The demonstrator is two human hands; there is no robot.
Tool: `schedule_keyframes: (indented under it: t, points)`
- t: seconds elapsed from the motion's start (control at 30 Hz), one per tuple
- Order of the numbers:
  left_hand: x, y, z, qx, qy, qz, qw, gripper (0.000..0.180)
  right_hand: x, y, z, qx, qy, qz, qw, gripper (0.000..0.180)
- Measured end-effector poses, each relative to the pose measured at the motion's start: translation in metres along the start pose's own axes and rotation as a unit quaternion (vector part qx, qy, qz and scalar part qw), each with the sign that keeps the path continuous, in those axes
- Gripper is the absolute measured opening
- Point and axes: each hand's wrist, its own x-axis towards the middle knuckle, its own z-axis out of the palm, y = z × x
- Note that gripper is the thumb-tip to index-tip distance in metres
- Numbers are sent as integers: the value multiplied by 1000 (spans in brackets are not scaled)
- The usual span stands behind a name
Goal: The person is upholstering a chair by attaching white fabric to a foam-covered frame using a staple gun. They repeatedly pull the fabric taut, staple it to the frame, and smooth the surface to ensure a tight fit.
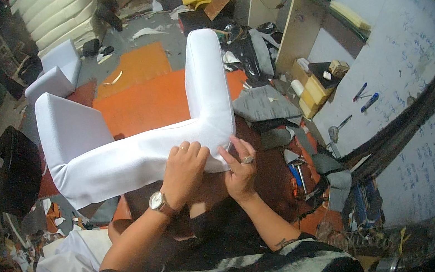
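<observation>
A U-shaped upholstered cushion frame in a white fabric cover [135, 148] stands in front of me, with two raised arms and a long bar on the near side. My left hand [187, 166] grips the cover along the bar, right of its middle, fingers curled against the cloth. At the right near corner, my right hand [241, 169] has its thumb and fingers on the cover beside the seam, seemingly pinching the cloth. Its palm is turned toward the corner. The fabric wrinkles near both hands, and its lower edge hangs loose at left.
An orange-red sheet [139, 102] lies under the frame. Another white upholstered piece [58, 69] rests at the far left. White cloth [71, 265] is heaped at lower left. Hand tools [298, 177] and grey scraps [266, 103] lie right; a marked white board [404, 108] stands beyond.
</observation>
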Motion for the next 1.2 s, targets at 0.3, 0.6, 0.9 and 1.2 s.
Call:
schedule_keyframes:
  t: [0.3, 0.6, 0.9, 1.2]
  points:
    - [-111, -41, -71, 59, 139, -242, 958, 26, 6, -39, 1, -52, -21, -71, 996, 54]
    - [-133, -71, -66, 27, 125, -225, 966, 14, 49, -125, 54, 12, -186, -190, 964, 23]
    - [-139, -75, -81, -2, 43, -215, 976, 25, 77, -132, 55, 11, -289, -162, 943, 21]
    - [-113, -113, -88, -76, -17, -163, 984, 13, 85, -132, 61, -42, -351, -156, 922, 36]
